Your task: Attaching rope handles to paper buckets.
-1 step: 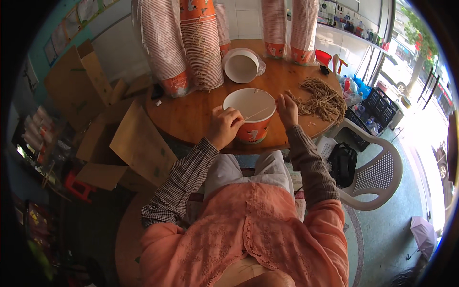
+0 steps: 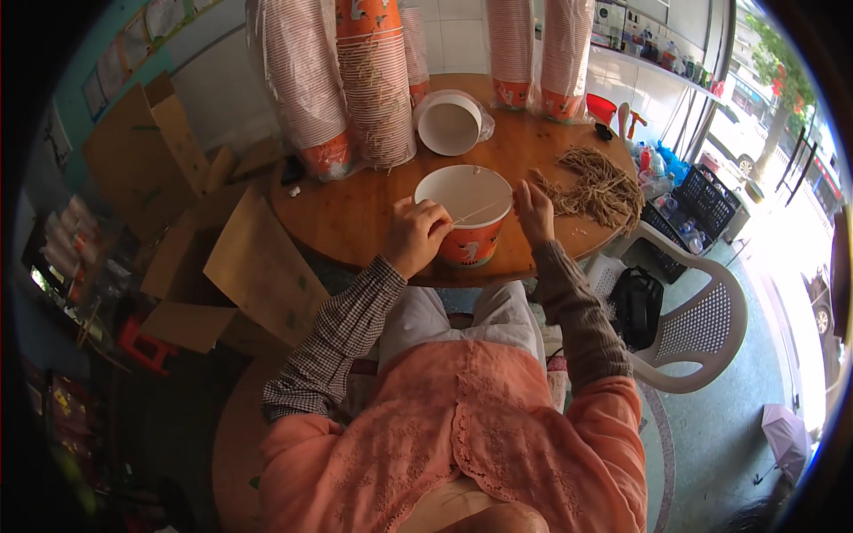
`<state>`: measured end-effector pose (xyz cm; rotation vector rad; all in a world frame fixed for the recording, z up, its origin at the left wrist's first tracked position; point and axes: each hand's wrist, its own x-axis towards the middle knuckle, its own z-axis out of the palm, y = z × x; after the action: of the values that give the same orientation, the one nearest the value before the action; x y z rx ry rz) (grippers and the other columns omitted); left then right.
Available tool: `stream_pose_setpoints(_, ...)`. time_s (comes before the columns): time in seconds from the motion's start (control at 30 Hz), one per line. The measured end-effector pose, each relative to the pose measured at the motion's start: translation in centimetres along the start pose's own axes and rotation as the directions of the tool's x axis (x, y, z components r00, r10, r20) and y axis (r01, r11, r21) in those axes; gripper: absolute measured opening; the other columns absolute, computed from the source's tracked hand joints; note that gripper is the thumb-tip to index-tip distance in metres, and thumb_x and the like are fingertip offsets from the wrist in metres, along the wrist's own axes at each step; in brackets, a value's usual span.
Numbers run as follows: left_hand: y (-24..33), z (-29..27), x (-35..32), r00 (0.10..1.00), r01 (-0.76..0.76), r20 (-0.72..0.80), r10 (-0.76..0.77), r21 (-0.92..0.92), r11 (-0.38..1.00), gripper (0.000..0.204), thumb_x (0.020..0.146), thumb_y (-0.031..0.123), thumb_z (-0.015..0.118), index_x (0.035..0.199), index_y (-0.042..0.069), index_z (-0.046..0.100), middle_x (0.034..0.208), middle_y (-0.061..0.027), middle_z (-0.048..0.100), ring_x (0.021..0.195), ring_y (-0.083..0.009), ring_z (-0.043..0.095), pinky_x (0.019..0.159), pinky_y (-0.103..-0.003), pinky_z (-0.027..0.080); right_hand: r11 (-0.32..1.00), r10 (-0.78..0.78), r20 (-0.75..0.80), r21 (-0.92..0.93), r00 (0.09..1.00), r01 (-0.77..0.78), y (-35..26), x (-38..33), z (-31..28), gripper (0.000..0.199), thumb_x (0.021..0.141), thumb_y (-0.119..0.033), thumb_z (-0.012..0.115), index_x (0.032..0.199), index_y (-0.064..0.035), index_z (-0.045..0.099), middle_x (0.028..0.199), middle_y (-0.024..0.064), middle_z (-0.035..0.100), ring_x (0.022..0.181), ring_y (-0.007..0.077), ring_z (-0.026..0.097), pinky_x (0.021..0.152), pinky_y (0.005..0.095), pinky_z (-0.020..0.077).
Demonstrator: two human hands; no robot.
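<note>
An orange-and-white paper bucket (image 2: pixel 468 244) stands upright near the table's front edge, its white inside facing up. At its left rim, my left hand (image 2: pixel 416 233) is closed in a pinch on one end of a thin pale strand (image 2: pixel 480 213). The strand runs across the mouth of the bucket toward my right hand (image 2: pixel 535 215), whose fingers are pinched together at the right rim. Just right of that hand lies a tangled heap of brown strands (image 2: pixel 597 188). Behind the bucket, an empty white paper tub (image 2: pixel 449 124) rests tilted on its side in clear plastic.
Tall stacks of paper buckets (image 2: pixel 375 98) line the back of the round wooden table (image 2: pixel 342 222). Open cardboard boxes (image 2: pixel 267 266) stand at left. A white plastic chair (image 2: pixel 702 320) with a black bag (image 2: pixel 637 306) is at right, near black crates (image 2: pixel 706 197).
My right hand has shifted very slightly toward me. The left hand and the bucket look unchanged.
</note>
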<state>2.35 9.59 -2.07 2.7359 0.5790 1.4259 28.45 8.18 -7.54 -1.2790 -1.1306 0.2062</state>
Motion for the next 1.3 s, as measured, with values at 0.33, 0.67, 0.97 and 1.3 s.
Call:
stream_pose_setpoints(0.33, -1.0, -0.6, 1.8, 0.990, -0.010, -0.137, 0.017, 0.052, 0.999, 0.013, 0.075, 0.020, 0.073, 0.078, 0.011, 0.065, 0.082, -0.0013, 0.063, 0.081, -0.0221, 0.061, 0.084, -0.041, 0.040, 0.598, -0.507, 0.510, -0.373, 0.695, 0.709, -5.0, -10.0, -0.4, 0.034, 0.079, -0.013, 0.067, 0.112, -0.0068, 0.060, 0.118, 0.0149, 0.056, 0.101, 0.0306, 0.060, 0.081, 0.0392, 0.0520)
stream_pose_setpoints(0.67, -1.6, 0.5, 6.3, 0.976, -0.116, 0.211, 0.042, 0.350, 0.930, 0.018, 0.072, 0.020, 0.075, 0.077, 0.006, 0.065, 0.080, -0.0088, 0.057, 0.074, -0.0269, 0.062, 0.066, -0.040, 0.047, 0.920, -0.227, 0.137, -0.294, 0.964, 0.258, 1.9, -5.7, -0.3, 0.016, 0.087, -0.013, 0.060, 0.101, -0.0065, 0.064, 0.106, 0.0129, 0.061, 0.093, 0.0327, 0.062, 0.076, 0.0370, 0.0519)
stream_pose_setpoints(0.97, -14.6, -7.4, 22.5, 0.971, 0.220, -0.041, -0.234, -0.223, 0.950, 0.020, 0.086, 0.014, 0.067, 0.098, -0.002, 0.068, 0.084, -0.0037, 0.068, 0.080, -0.0122, 0.062, 0.073, -0.025, 0.048, 0.951, -0.094, 0.207, -0.272, 0.974, 0.150, 3.4, -5.0, -0.6, 0.014, 0.087, -0.007, 0.056, 0.097, -0.0020, 0.063, 0.099, 0.0169, 0.060, 0.085, 0.0345, 0.062, 0.073, 0.0383, 0.0504)
stream_pose_setpoints(1.3, -26.8, -10.0, 38.3, 0.759, 0.226, -0.147, -0.634, -0.854, 0.468, 0.016, 0.093, 0.020, 0.063, 0.094, 0.004, 0.060, 0.091, -0.0062, 0.065, 0.088, -0.0197, 0.067, 0.074, -0.025, 0.052, 0.948, -0.071, 0.196, -0.292, 0.978, 0.128, 1.8, -5.0, -0.7, 0.011, 0.084, -0.005, 0.059, 0.094, -0.0006, 0.064, 0.094, 0.0164, 0.061, 0.087, 0.0366, 0.061, 0.075, 0.0394, 0.0501)
